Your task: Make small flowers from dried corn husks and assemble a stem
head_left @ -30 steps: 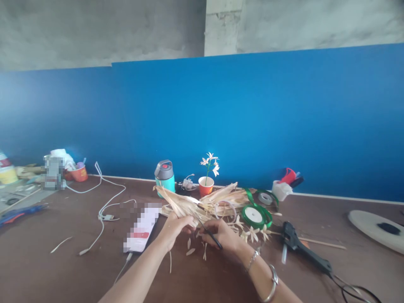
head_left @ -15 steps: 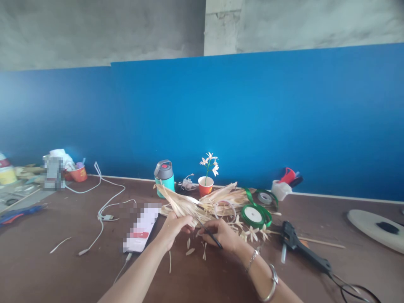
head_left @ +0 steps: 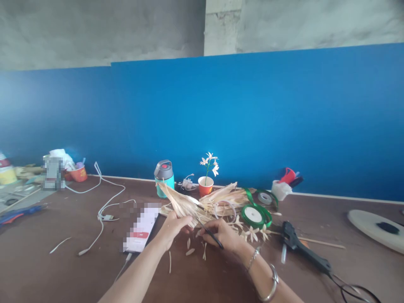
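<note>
At the near edge of the brown wooden table, a strip of pale dried leaf is gripped in the closed fingers of the left hand, its fanned end raised toward the wall. A pair of thin black-handled scissors is held in the closed fingers of the right hand, the blades set against the leaf where the two hands meet. Small pale cut petals are scattered on the table just below the hands, a sign that some cutting is done, while most of the strip in hand is still whole. Just beside the right hand, finished small straw flowers are laid out, with a black hot-glue gun to their right. A blurred white phone on its cable is seen to the left. Farther back, a heap of uncut dried leaves is piled near two rolls of green ribbon, so much stock appears to be left. Against the blue wall, a teal flask with a grey lid and a red paper cup holding a completed flower stem are stood.
</note>
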`<state>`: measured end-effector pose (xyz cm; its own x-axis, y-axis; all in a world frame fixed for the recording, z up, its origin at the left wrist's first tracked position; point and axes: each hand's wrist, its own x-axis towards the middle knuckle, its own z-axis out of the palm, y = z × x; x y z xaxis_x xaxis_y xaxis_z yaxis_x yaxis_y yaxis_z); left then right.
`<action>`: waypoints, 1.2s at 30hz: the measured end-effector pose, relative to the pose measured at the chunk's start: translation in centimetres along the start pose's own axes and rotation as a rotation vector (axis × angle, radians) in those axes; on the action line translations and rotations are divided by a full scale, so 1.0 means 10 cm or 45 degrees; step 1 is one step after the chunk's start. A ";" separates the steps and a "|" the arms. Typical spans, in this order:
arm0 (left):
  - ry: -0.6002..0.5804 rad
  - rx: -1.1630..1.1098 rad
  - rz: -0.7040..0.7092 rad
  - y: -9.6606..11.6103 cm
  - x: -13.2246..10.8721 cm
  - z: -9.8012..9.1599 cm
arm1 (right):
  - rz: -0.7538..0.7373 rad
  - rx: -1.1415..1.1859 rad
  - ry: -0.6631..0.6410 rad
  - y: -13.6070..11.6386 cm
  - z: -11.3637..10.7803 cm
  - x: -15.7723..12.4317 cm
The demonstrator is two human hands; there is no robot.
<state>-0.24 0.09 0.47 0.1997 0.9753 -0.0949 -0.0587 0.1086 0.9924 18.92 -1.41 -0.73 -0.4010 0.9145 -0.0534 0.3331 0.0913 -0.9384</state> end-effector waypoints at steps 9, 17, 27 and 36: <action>-0.009 0.055 0.006 0.02 -0.01 0.00 | -0.034 -0.011 -0.022 -0.01 -0.01 0.00; 0.015 0.042 0.000 0.00 0.00 0.01 | -0.039 -0.010 -0.005 0.02 0.01 0.01; -0.015 0.068 -0.022 -0.01 0.00 0.00 | -0.055 0.017 -0.019 0.09 0.02 0.04; 0.027 0.095 0.003 0.02 0.02 -0.02 | -0.030 -0.109 -0.006 0.01 -0.03 0.00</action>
<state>-0.40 0.30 0.64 0.1790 0.9794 -0.0937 0.0138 0.0927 0.9956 19.22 -1.26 -0.73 -0.4140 0.9097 -0.0332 0.3949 0.1466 -0.9070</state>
